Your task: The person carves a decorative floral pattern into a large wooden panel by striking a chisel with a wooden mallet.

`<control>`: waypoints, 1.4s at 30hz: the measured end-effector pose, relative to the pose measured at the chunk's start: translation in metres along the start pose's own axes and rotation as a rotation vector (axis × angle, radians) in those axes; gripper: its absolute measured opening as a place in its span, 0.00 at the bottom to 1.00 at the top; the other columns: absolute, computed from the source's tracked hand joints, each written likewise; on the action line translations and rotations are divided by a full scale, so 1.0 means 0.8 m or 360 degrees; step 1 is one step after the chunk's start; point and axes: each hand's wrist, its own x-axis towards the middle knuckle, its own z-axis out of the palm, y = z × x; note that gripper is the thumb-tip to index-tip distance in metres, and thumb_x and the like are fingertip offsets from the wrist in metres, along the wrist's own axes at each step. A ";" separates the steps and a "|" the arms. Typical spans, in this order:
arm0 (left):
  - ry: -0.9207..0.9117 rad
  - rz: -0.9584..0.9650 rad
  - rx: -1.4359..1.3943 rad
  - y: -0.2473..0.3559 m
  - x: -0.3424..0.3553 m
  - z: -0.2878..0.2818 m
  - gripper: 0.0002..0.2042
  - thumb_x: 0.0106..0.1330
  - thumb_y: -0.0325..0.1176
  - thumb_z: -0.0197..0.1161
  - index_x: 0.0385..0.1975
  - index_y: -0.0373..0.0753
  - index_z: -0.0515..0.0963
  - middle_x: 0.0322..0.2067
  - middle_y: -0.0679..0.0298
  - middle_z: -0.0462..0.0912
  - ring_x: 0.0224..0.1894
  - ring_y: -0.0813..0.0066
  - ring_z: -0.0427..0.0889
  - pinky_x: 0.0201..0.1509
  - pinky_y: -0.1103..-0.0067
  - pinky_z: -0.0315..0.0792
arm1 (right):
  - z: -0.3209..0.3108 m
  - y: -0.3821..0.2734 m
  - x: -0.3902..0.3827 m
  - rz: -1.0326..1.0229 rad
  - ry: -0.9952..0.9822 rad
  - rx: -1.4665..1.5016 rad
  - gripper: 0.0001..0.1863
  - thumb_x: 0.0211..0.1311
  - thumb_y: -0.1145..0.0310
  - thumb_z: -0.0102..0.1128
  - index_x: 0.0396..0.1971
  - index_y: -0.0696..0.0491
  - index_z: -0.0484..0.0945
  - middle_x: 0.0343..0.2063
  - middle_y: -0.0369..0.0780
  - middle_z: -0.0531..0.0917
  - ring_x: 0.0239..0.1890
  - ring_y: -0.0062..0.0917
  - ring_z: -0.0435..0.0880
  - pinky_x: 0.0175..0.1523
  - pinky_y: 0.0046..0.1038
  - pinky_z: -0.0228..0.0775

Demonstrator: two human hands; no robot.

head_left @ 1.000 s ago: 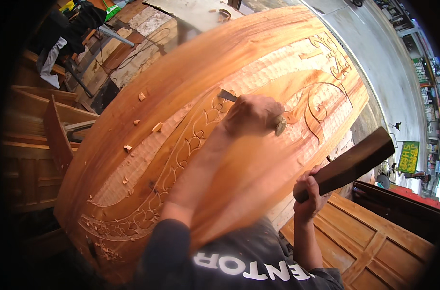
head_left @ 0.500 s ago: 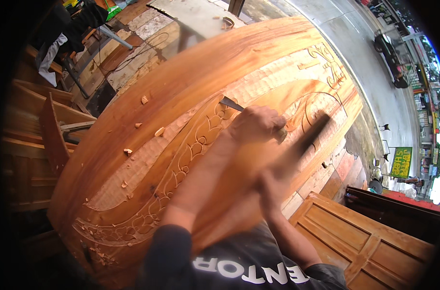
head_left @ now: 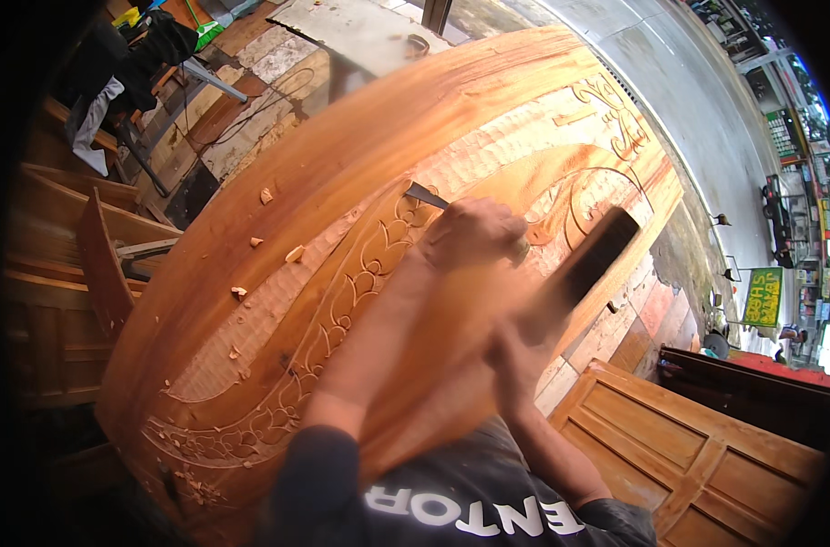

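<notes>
My left hand [head_left: 477, 233] is closed around a chisel [head_left: 426, 195], whose flat metal blade points left and touches the carved wooden panel [head_left: 342, 173] at the edge of a roughened band. The chisel's handle end just shows past my fingers. Nearer to me, my right hand [head_left: 517, 346] grips a dark mallet [head_left: 602, 255], smeared by motion and raised up and to the right, apart from the chisel. Scrolls and a row of leaf shapes are cut into the panel. Several wood shavings [head_left: 295, 253] lie on its left part.
A framed wooden door panel [head_left: 652, 447] lies at the lower right. Wooden pieces [head_left: 105, 264] stack up at the left, near a cluttered tiled floor [head_left: 251, 100]. Beyond the panel's far right edge runs a street [head_left: 670, 82] with a vehicle and a green sign [head_left: 762, 296].
The mallet has shifted slightly right and shows more plainly, still blurred. My left hand and the chisel keep nearly the same place on the panel. A vehicle on the street has moved.
</notes>
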 end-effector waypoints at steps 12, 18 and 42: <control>0.0391 0.0064 0.0220 0.004 -0.004 -0.013 0.07 0.60 0.35 0.71 0.29 0.48 0.77 0.19 0.68 0.75 0.20 0.66 0.79 0.22 0.71 0.72 | 0.006 -0.010 0.000 -0.0416 -0.0179 -0.0546 0.64 0.58 0.80 0.74 0.84 0.43 0.36 0.52 0.38 0.73 0.47 0.21 0.76 0.49 0.24 0.74; 0.0156 0.0024 0.0372 0.037 -0.009 -0.011 0.08 0.63 0.41 0.71 0.32 0.49 0.78 0.19 0.69 0.73 0.19 0.69 0.76 0.23 0.72 0.71 | -0.024 -0.035 -0.032 0.0094 -0.0087 -0.0185 0.62 0.56 0.80 0.75 0.84 0.41 0.42 0.41 0.36 0.78 0.37 0.19 0.80 0.39 0.23 0.78; 0.0126 -0.0118 0.0053 0.008 0.000 -0.001 0.13 0.66 0.40 0.66 0.21 0.45 0.73 0.19 0.63 0.75 0.21 0.62 0.80 0.23 0.67 0.73 | -0.024 -0.007 -0.008 -0.0100 0.0216 0.0244 0.49 0.59 0.81 0.70 0.77 0.43 0.52 0.40 0.39 0.78 0.34 0.23 0.83 0.35 0.27 0.81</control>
